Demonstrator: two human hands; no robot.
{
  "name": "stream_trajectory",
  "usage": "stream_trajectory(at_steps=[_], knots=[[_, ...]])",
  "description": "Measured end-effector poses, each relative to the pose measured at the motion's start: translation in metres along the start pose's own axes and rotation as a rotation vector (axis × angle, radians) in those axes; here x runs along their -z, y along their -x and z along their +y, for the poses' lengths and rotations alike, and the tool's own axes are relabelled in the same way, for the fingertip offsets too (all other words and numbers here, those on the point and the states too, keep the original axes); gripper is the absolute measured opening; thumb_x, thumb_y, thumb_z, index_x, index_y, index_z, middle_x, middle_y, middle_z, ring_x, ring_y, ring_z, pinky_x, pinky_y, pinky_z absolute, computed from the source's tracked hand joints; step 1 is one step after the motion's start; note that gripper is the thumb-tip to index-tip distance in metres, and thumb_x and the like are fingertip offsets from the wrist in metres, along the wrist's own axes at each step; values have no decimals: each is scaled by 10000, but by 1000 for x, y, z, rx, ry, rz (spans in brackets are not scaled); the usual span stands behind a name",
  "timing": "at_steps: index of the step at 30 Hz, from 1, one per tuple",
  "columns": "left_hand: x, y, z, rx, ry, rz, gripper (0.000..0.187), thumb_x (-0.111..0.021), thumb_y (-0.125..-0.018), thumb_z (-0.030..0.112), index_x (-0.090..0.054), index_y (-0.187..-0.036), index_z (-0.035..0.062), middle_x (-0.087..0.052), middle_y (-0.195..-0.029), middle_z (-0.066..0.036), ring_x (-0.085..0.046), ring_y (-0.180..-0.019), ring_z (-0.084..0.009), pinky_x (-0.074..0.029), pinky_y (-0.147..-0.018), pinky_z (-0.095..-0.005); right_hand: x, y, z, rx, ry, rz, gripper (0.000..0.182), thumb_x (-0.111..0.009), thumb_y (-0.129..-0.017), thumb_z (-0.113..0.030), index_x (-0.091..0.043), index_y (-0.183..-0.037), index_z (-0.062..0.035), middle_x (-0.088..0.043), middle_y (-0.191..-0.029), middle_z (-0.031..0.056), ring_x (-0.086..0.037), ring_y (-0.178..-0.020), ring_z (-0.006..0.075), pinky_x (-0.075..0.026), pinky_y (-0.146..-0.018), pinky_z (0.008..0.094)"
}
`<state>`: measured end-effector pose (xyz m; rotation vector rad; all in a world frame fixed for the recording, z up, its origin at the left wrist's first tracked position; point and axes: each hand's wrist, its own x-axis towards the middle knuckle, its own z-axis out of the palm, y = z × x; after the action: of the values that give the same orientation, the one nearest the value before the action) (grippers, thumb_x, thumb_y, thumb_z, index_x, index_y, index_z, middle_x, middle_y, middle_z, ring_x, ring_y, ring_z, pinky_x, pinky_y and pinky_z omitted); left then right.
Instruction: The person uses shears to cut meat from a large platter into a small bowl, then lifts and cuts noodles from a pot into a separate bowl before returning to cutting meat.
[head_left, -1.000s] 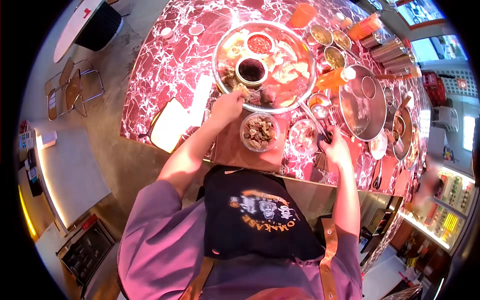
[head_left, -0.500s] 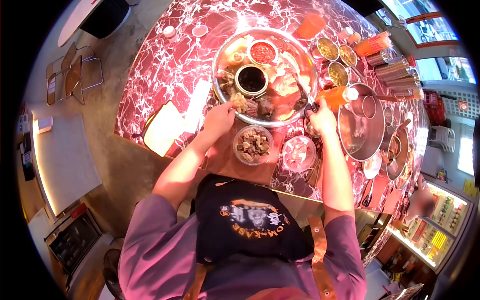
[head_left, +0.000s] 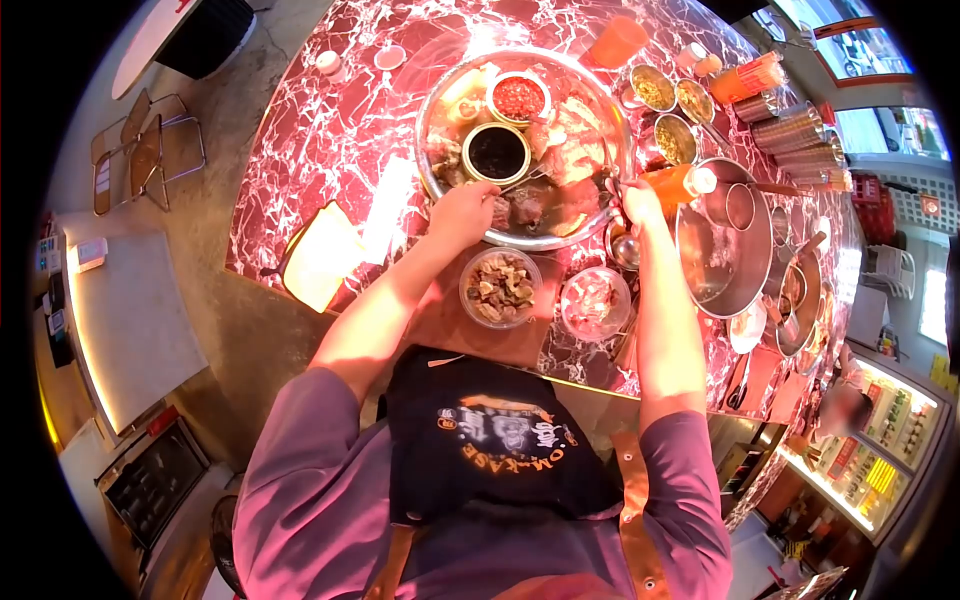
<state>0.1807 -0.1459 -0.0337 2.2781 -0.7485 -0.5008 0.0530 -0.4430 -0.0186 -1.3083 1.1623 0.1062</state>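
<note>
A large round metal tray (head_left: 430, 185) holds pieces of meat (head_left: 575, 150), a bowl of chopped red chili (head_left: 519, 98) and a bowl of dark sauce (head_left: 497, 153). My left hand (head_left: 465, 213) reaches over its near-left rim, fingers pinched together; what they hold is hidden. At the near-right rim, my right hand (head_left: 640, 203) is closed around scissors (head_left: 613, 185), mostly covered by the fingers. Just below the tray are a clear tub of brown cut meat pieces (head_left: 501, 288) and a tub of pale pink pieces (head_left: 596, 303).
An orange-filled bottle (head_left: 672, 185) is close beside my right hand. Farther right stand a large metal pot (head_left: 725, 290), small bowls of chopped toppings (head_left: 676, 143) and stacked metal cups (head_left: 790, 135). A pale cloth-like item (head_left: 322, 258) lies at the left table edge.
My left hand has moved right and slightly up, and the pale brown food piece in its fingers no longer shows. My right hand has shifted slightly up, its scissor handles now less visible.
</note>
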Motion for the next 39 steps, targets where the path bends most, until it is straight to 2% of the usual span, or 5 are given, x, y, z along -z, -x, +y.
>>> stream_trajectory(at_steps=[5, 11, 24, 29, 39], knots=[[11, -2, 12, 109, -68, -66, 273, -516, -922, 241, -713, -1091, 156, -720, -1009, -163, -679, -962, -374, -532, -832, -492, 31, -1, 46, 312, 519, 225, 402, -761, -843, -260, -583, -1108, -16, -688, -812, 163, -680, -717, 276, -528, -654, 394], [-2, -6, 19, 89, -223, -132, 292, -475, -933, 242, -709, -1087, 161, -721, -1007, -150, -687, -958, -361, -533, -820, -504, 28, 122, 28, 248, 1054, 139, 552, -732, -782, -345, -579, -1266, -126, -709, -1113, 204, -665, -1087, 371, -495, -933, 438], [-14, -46, 21, 39, 18, -60, 305, -501, -932, 260, -723, -1123, 173, -728, -1068, -137, -683, -1007, -358, -539, -869, -462, 18, 87, 53, 237, 905, 175, 468, -753, -798, -303, -624, -1205, -113, -726, -1072, 156, -686, -1056, 326, -509, -912, 414], [-1, -23, 7, 107, 13, -35, 293, -512, -954, 275, -726, -1104, 140, -727, -1052, -145, -678, -987, -362, -532, -856, -464, 22, 69, 31, 161, 44, -43, 154, -611, -933, 23, -608, -1086, -1, -682, -774, 78, -497, -464, 95, -340, -392, 248], [-11, -23, 17, 107, -62, -49, 288, -502, -953, 262, -711, -1121, 158, -725, -1029, -158, -683, -968, -365, -535, -839, -483, 15, 51, 38, 256, 180, 3, 200, -686, -879, 4, -628, -1070, 20, -700, -864, 86, -600, -627, 128, -460, -549, 257]])
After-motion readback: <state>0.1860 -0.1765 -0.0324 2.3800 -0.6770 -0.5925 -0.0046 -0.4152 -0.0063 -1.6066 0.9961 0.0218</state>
